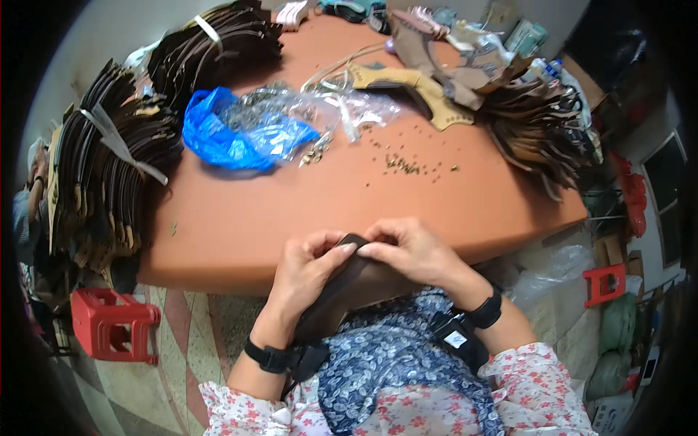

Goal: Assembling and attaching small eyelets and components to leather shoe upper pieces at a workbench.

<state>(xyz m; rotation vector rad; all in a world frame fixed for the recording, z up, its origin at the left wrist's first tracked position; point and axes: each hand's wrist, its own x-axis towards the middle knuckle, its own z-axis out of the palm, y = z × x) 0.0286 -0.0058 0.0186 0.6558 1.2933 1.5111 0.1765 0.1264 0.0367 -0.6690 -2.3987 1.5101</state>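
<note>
Both my hands meet at the table's near edge over a dark brown leather-like piece (347, 280), whose lower part hangs down onto my lap. My left hand (309, 265) pinches its upper end between thumb and fingers. Right beside it, my right hand (407, 251) grips the same end, thumb tip close to the left thumb. Whether something small sits between the fingertips is hidden. Farther off, small brass-coloured metal studs (403, 167) lie scattered on the orange-brown table (291, 211).
Bundles of dark cut pieces (109, 167) stand at the left, with another stack (538, 131) at the right. A blue plastic bag (225, 138) and a clear bag of metal parts (265, 105) lie mid-table. Red stools (113, 323) stand on the floor.
</note>
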